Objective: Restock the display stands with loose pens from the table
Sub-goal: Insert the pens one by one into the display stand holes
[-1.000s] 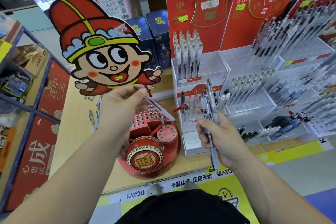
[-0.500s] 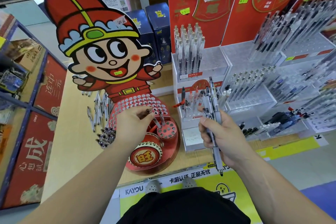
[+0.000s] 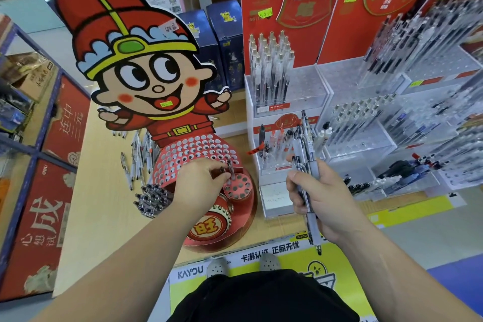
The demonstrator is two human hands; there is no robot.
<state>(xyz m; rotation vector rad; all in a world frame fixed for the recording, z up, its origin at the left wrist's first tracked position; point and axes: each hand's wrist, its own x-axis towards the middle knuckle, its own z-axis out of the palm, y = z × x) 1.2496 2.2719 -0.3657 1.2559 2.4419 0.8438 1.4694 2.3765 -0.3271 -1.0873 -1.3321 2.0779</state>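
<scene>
Currently: left hand (image 3: 201,185) reaches over the red cardboard display stand with a cartoon-boy cut-out (image 3: 193,157), whose skirt is punched with rows of round holes. Thumb and forefinger are curled in and appear to pinch the lower barrel of a slim clear pen (image 3: 230,168). That pen stands upright in the small round red holder with holes (image 3: 239,189) at the stand's front right. Palm faces down.

Right hand (image 3: 322,198) is held in front of the white tiered pen rack (image 3: 305,86), fingers wrapped tightly round a bundle of grey-and-clear click pens (image 3: 304,162). Bundle is near vertical, slightly tilted. Upper ends rise above the fist; lower ends stick out below it, past the table edge. Number of pens in the bundle: cannot tell.

Loose stock: scattered clear pens (image 3: 136,162) lie on the light wooden table (image 3: 99,204) left of the red stand. A heap of dark-capped pens (image 3: 153,200) lies just beside the stand's left base, near the left wrist.

Rack's top tier holds upright clear pens with gold tips (image 3: 270,68); a lower tier holds a few mixed pens. Further clear acrylic racks of pens (image 3: 366,123) stand to the right, partly blurred. Two dark blue boxes (image 3: 224,42) sit behind the cut-out.
</scene>
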